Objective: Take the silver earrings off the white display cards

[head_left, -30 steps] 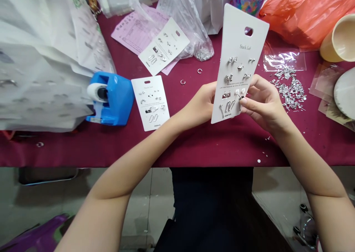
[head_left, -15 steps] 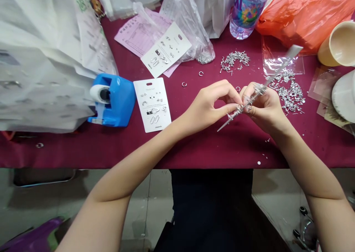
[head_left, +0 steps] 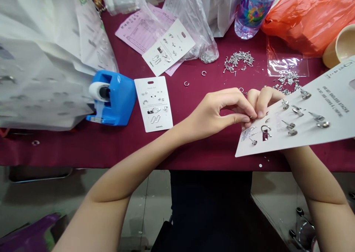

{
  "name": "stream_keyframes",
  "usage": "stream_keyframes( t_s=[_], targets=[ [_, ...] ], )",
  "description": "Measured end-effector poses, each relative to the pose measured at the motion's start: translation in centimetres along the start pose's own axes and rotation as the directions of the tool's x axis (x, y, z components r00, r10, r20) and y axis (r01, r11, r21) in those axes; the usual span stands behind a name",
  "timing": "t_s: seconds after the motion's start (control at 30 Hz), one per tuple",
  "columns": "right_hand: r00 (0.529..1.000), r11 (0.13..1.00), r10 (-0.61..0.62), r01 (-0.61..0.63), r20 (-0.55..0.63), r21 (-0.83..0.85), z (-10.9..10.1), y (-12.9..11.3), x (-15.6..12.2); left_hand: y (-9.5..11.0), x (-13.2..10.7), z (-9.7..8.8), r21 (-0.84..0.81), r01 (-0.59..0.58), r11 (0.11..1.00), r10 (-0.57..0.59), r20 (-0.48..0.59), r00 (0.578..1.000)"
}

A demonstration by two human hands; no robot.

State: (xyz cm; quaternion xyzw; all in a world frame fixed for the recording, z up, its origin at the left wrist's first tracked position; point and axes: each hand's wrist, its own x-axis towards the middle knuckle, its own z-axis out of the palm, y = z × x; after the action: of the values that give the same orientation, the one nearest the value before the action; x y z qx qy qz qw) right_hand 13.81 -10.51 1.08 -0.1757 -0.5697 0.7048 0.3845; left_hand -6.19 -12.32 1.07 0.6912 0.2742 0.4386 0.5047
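A white earring card [head_left: 324,111] lies back side up over my right hand [head_left: 263,98], its earring posts sticking up. My right hand's fingers curl over the card's left edge and hold it. My left hand [head_left: 219,113] pinches thumb and forefinger at that same edge, on a small piece I cannot make out. Both hands hover just above the maroon table [head_left: 194,144] near its front edge. Loose silver earring parts [head_left: 238,59] lie in a heap behind the hands.
A filled earring card [head_left: 154,104] lies flat beside a blue tape dispenser [head_left: 109,98]. Another card [head_left: 169,46] rests on pink paper. White plastic bags [head_left: 41,59] pile up left; a water bottle [head_left: 253,7], orange bag [head_left: 307,15] and cup [head_left: 340,46] stand at the back.
The card went from upright and face toward me, through edge-on, to flat with its back up, swinging right. My left hand came from behind it to pinch at its left edge.
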Motion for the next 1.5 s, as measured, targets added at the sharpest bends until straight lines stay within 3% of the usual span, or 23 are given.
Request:
stream_keyframes(
  t_s=[0.1,0.3,0.57,0.73,0.93,1.13,1.37,1.5],
  targets=[
    [0.998,0.999,0.027,-0.028,0.062,0.019,-0.7,0.0,-0.1,0.0,0.0,0.1,-0.029,-0.019,0.999,0.019,0.004,1.000],
    [0.993,0.996,0.079,-0.075,0.085,-0.052,-0.9,-0.5,0.0,-0.1,-0.1,0.4,-0.076,0.054,0.996,-0.054,-0.004,0.999],
    [0.996,0.987,0.052,-0.062,-0.072,-0.146,0.6,-0.8,-0.3,-0.4,0.1,0.4,-0.107,0.086,0.991,-0.090,-0.032,0.995],
    [0.986,0.988,-0.071,0.049,-0.149,-0.149,1.0,0.6,-0.2,-0.9,0.0,0.7,-0.226,0.153,0.962,-0.167,-0.046,0.985],
    [0.986,0.994,-0.024,0.006,-0.165,-0.109,1.2,1.0,-0.2,-0.9,-0.1,0.9,-0.315,0.191,0.930,-0.211,-0.029,0.977],
    [0.990,0.993,-0.052,0.038,-0.133,-0.109,0.9,0.9,-0.2,-0.9,0.0,0.8,-0.236,0.191,0.953,-0.206,-0.041,0.978],
    [0.981,0.985,0.025,-0.058,-0.192,-0.165,0.4,1.4,-0.3,-1.1,-0.1,0.5,-0.122,0.120,0.985,-0.123,-0.021,0.992],
    [0.987,0.992,-0.027,0.007,-0.159,-0.123,0.1,1.1,-0.1,-1.4,0.2,0.2,-0.120,0.099,0.988,-0.103,-0.026,0.994]
  ],
)
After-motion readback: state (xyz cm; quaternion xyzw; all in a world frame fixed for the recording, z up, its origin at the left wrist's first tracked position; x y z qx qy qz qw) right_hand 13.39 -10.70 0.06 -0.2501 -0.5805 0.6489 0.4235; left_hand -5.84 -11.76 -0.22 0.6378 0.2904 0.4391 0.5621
